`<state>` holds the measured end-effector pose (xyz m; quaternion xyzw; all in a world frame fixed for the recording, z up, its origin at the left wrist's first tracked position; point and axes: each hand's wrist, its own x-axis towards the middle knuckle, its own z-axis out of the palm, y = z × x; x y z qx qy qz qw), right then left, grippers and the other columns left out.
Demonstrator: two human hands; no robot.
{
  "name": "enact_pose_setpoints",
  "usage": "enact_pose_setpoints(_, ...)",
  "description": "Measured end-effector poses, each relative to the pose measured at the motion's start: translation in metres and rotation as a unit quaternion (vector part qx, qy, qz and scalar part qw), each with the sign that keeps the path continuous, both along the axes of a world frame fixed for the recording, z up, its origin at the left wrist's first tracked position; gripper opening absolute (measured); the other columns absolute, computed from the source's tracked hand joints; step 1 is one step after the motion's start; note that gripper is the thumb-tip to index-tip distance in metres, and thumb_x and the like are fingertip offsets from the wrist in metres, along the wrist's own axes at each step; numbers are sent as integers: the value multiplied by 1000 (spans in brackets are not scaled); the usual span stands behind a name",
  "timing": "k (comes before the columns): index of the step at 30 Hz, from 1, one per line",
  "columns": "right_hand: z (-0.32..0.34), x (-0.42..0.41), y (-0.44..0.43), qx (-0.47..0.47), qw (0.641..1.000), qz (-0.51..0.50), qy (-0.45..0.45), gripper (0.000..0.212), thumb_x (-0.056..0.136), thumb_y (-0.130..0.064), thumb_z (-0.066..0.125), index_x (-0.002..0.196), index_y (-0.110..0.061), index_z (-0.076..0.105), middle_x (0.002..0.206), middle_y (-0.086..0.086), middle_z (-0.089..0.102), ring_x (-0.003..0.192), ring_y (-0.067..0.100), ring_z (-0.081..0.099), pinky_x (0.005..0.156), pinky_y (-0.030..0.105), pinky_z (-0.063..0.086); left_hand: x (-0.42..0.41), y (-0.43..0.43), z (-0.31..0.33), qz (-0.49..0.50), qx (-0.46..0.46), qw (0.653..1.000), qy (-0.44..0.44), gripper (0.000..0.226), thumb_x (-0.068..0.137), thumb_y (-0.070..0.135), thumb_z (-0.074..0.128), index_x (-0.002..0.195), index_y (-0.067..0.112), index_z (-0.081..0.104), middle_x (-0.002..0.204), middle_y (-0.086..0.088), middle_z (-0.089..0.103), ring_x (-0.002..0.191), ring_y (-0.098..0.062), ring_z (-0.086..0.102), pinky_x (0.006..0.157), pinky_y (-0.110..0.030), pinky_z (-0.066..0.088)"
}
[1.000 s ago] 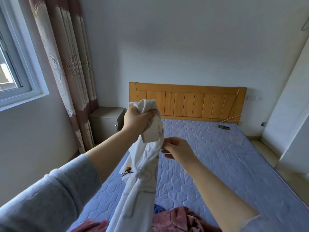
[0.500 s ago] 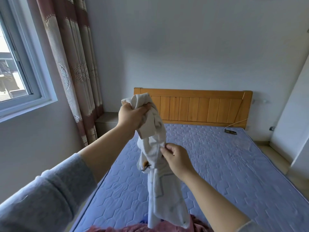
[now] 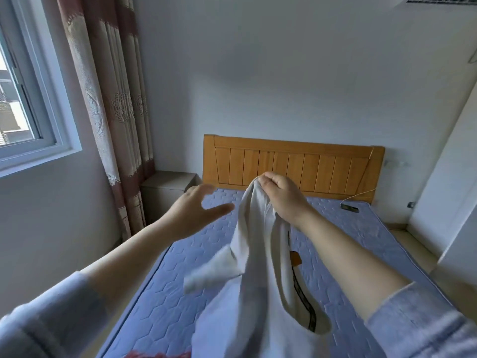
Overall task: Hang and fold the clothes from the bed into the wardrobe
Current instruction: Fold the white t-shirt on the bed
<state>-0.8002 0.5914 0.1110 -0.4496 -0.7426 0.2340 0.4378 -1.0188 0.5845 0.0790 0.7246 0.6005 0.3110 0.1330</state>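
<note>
Judging from how things lie, the task is in its early part. One white garment (image 3: pixel 255 254) is in hand above the bed (image 3: pixel 348 241), neither folded nor on a hanger. A reddish cloth (image 3: pixel 160 354) waits at the near edge of the mattress, and nothing in view has reached the wardrobe. Straightening, folding or hanging, and carrying across all seem to remain.

The fingers (image 3: pixel 268 180) of the right hand (image 3: pixel 282 200) are curled and pressed together, pinching a bunched edge at the top of the garment. The left hand (image 3: pixel 192 215) is just left of the cloth and apart from it. Its fingers (image 3: pixel 219 210) are straight and spread, holding nothing, and motion blur softens their outline.

From the pinch the garment hangs down and toward the viewer. A sleeve-like flap (image 3: pixel 206 277) sticks out to the left, and a neck opening with dark trim (image 3: pixel 307 313) gapes on the right, a small orange tag (image 3: pixel 295 257) beside it.

Below lies the blue quilted mattress, with the wooden headboard (image 3: pixel 291 164) at the far end. A small dark device (image 3: pixel 349 208) on a cable rests near the far right corner. A nightstand (image 3: pixel 167 187) stands far left, next to the curtain (image 3: pixel 108 99) and the window (image 3: pixel 23 99). A white panel (image 3: pixel 451 177) rises at the right edge; whether it belongs to the wardrobe I cannot tell.
</note>
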Motion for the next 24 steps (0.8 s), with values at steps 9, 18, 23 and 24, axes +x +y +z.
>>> enact_pose_setpoints(9,-2,-7,3,-2,999,-28,28,20,92,-23,65,84,-5,72,78,14,70,72,17,60,67,21,48,42,0,4,-108,-61,963,-239,19,84,42,70,71,30,67,62,2,60,60,-14,53,57,-38,45)
enact_pose_setpoints(18,-50,29,-9,-207,969,87,100,54,87,-55,60,87,-1,58,74,8,58,64,17,56,61,32,46,46,14,16,-124,-78,932,-330,20,84,38,72,73,22,71,74,-1,64,71,-16,59,72,-34,47)
enact_pose_setpoints(23,-96,42,-9,-228,969,92,-13,28,80,-23,79,69,-10,56,62,-7,53,60,8,54,60,21,45,42,23,26,-80,-41,937,-338,23,71,44,74,74,21,69,76,-1,63,75,-20,56,73,-35,46)
enact_pose_setpoints(24,-104,44,-9,-228,969,81,-47,27,78,-20,79,65,-15,56,59,-11,52,58,5,53,59,20,43,40,24,27,-73,-30,938,-339,22,71,44,74,73,22,69,76,-1,63,75,-20,56,73,-35,45)
